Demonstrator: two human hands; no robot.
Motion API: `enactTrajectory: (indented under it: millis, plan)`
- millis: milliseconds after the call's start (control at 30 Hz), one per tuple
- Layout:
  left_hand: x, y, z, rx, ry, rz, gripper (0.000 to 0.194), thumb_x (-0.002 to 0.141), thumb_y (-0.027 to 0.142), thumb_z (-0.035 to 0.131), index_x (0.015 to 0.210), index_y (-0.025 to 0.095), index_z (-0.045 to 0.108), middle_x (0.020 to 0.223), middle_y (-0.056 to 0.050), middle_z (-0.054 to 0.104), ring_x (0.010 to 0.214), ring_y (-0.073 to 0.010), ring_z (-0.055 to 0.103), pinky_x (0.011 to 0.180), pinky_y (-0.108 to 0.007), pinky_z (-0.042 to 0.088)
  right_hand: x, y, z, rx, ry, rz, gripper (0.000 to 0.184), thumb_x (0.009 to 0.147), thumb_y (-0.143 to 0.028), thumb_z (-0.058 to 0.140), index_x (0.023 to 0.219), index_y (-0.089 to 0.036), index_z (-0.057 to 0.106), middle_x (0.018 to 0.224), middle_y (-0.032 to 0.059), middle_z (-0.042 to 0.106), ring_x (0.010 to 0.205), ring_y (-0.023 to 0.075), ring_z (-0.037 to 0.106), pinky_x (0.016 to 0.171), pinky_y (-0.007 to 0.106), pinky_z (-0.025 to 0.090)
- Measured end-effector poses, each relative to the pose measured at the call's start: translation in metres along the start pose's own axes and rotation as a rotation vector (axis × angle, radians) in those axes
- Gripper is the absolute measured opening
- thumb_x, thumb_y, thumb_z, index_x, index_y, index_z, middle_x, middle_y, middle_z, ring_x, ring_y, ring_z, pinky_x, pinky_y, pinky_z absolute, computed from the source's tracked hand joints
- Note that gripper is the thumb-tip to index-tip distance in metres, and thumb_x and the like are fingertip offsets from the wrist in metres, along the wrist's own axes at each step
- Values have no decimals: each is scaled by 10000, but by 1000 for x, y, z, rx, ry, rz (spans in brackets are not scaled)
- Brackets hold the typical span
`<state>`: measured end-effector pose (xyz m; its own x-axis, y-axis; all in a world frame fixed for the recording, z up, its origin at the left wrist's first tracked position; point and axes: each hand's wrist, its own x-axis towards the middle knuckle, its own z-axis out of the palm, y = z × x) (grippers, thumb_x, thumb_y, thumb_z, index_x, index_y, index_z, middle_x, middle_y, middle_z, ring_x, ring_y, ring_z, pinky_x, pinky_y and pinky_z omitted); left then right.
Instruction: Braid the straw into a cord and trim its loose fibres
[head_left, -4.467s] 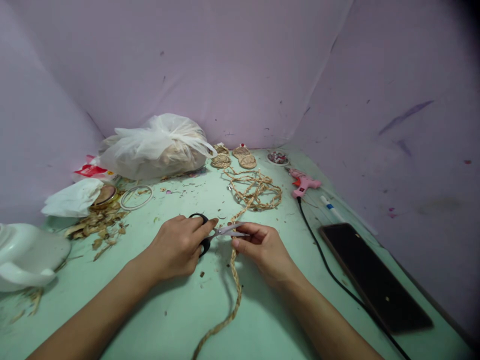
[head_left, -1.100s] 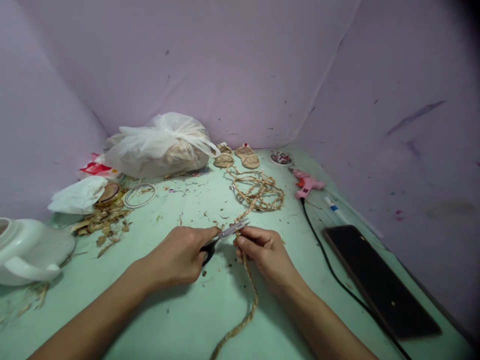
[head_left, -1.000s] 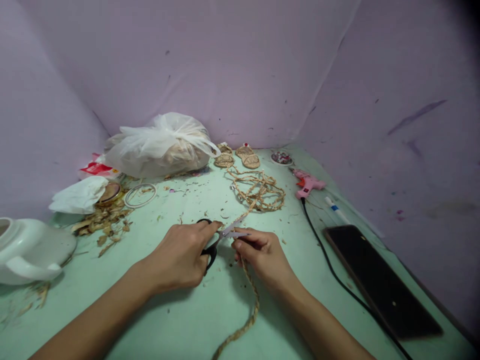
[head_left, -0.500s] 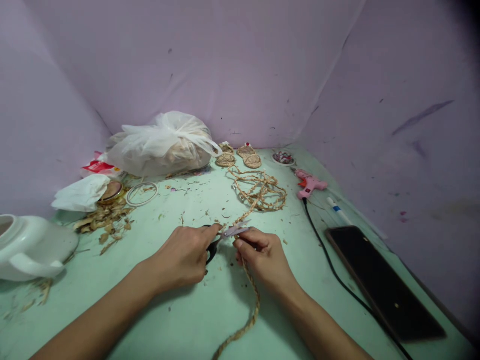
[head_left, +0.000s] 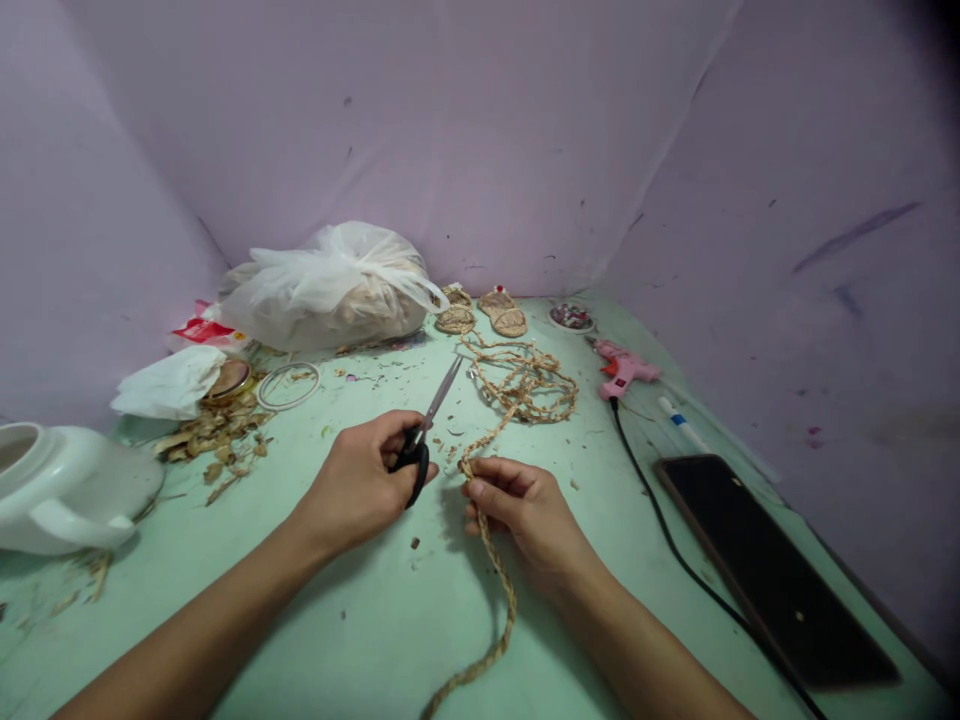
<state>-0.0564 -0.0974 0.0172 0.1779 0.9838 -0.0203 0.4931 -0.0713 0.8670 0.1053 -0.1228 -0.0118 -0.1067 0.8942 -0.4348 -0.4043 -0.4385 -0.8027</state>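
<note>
My left hand (head_left: 367,475) is closed around the black handles of a pair of scissors (head_left: 431,422). Their blades are together and point away from me, up and to the right, apart from the braid. With fingers and thumb, my right hand (head_left: 517,510) pinches a braided straw cord (head_left: 504,580). One stretch of the cord hangs from the pinch down to the bottom edge of the view. The other runs forward into a loose tangled coil (head_left: 525,385) on the table. Some of my right fingers are hidden behind the others.
Along the back lie a knotted plastic bag (head_left: 337,290), small woven slippers (head_left: 504,315) and a dish of beads (head_left: 571,317). A pink glue gun (head_left: 624,368), its black cord, a marker (head_left: 682,424) and a phone (head_left: 776,570) lie right. A white jug (head_left: 82,490) lies left by dry scraps (head_left: 217,435).
Earlier the scissors lay across the braid at my right fingers, opening and closing. Now my left hand has drawn them back left, shut and turned forward. My right hand keeps its pinch.
</note>
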Motion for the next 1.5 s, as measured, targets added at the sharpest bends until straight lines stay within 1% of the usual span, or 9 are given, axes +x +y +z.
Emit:
enactTrajectory:
  millis: [200, 433, 567, 800, 1067, 1233, 1367, 1433, 1500]
  plan:
    - [-9, 6, 21, -162, -13, -173, 343, 561, 215, 619, 891, 144, 560, 528, 59, 479, 478, -72, 419, 430, -172, 316, -2, 10, 2, 71, -81, 93, 326, 459, -191, 777, 686, -131, 551, 564, -23, 581, 465, 75, 519, 501, 254, 508]
    - [-8, 7, 28, -359, -91, -382, 423, 471, 152, 582, 888, 133, 509, 471, 64, 492, 417, -80, 414, 407, -195, 309, 1, 24, 10, -56, -13, -11, 271, 430, -114, 705, 528, -153, 455, 470, -46, 550, 365, 60, 464, 403, 208, 428]
    - [-6, 6, 26, -405, -105, -378, 421, 471, 189, 611, 873, 133, 498, 474, 60, 506, 412, -77, 418, 410, -195, 311, 0, 21, 10, -146, 16, -60, 193, 463, -114, 682, 515, -145, 499, 408, -47, 521, 374, 67, 468, 403, 188, 371]
    - [-3, 4, 19, -429, -98, -352, 430, 477, 231, 650, 866, 141, 493, 511, 46, 538, 418, -71, 421, 415, -191, 296, -6, 11, 6, -62, -34, 7, 137, 504, -171, 700, 611, -121, 629, 569, 23, 630, 522, 101, 562, 572, 231, 445]
    - [-7, 3, 27, -427, -201, -321, 426, 473, 173, 635, 870, 142, 486, 560, 42, 546, 484, -91, 484, 482, -212, 365, 0, 14, 6, -56, 24, 32, 377, 413, -190, 772, 612, -167, 452, 426, -67, 508, 360, 80, 474, 417, 231, 425]
    - [-6, 0, 27, -557, -133, -369, 453, 480, 186, 655, 892, 149, 471, 561, 38, 553, 480, -85, 479, 479, -206, 346, -2, 0, -4, -20, -33, 33, 277, 541, -231, 738, 696, -146, 525, 570, -14, 573, 518, 104, 549, 544, 259, 477]
    - [-9, 5, 30, -521, -146, -354, 428, 464, 160, 641, 862, 149, 481, 525, 51, 531, 443, -68, 427, 438, -191, 302, 15, -18, -18, 192, -44, -16, 151, 696, -278, 636, 740, -155, 561, 797, 63, 647, 711, 148, 613, 729, 309, 482]
    - [-10, 6, 32, -508, -179, -362, 407, 453, 141, 614, 837, 147, 480, 483, 63, 507, 419, -63, 400, 417, -187, 273, 32, -33, -26, 284, 6, -41, 62, 743, -203, 571, 702, -157, 563, 776, 58, 653, 709, 139, 614, 757, 303, 481]
    - [-11, 4, 35, -488, -192, -376, 374, 452, 126, 579, 812, 149, 479, 438, 79, 473, 392, -54, 358, 400, -183, 238, 50, -55, -30, 279, 84, -40, 138, 776, -124, 497, 654, -153, 554, 691, 40, 638, 649, 113, 600, 731, 274, 485]
